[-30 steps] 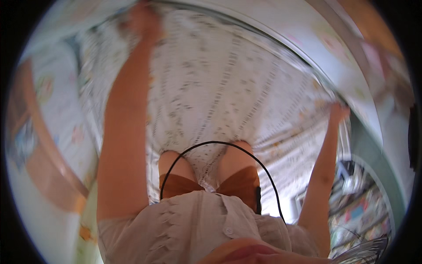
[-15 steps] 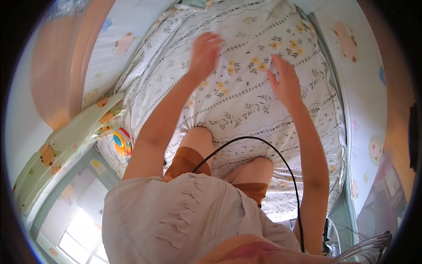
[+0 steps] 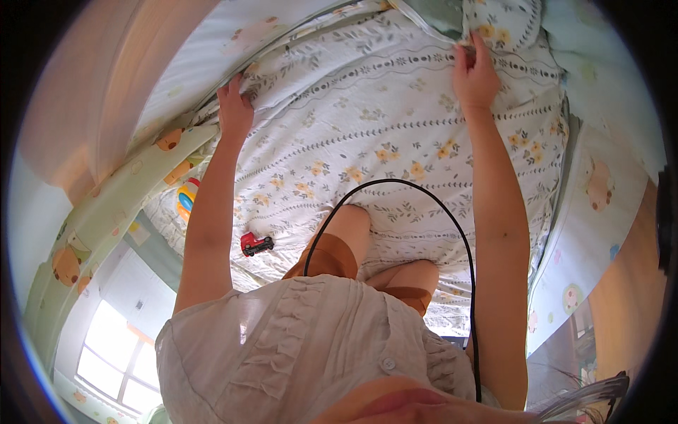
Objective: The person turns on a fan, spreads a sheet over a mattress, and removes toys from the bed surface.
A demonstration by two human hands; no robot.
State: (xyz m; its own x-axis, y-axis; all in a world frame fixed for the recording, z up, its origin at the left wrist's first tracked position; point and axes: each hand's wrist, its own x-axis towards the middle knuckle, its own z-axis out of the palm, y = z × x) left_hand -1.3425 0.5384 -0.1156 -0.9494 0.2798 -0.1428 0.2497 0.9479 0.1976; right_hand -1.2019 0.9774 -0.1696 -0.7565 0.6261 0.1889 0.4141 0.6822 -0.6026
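A white bed sheet (image 3: 339, 162) with leaf stripes and yellow flowers spreads under me; I am kneeling on it. My left hand (image 3: 236, 109) rests at the sheet's far left edge, by the padded side wall, with thumb and fingers apart. At the far right, my right hand (image 3: 477, 79) pinches the edge of a floral cloth (image 3: 505, 25), beside a grey-green cloth (image 3: 439, 15). What lies between these fingertips is partly hidden.
A red toy truck (image 3: 256, 244) stands left of my knee. A blue-and-yellow toy (image 3: 186, 198) shows behind my left forearm. Padded bear-print walls (image 3: 600, 177) border the bed, with a green padded strip (image 3: 120, 191) at left. A black cable (image 3: 452, 226) arches over my lap.
My view has shifted toward the far end of the bed. Both hands have reached farther out and apart; the right has taken hold of cloth. The red toy truck has come into view.
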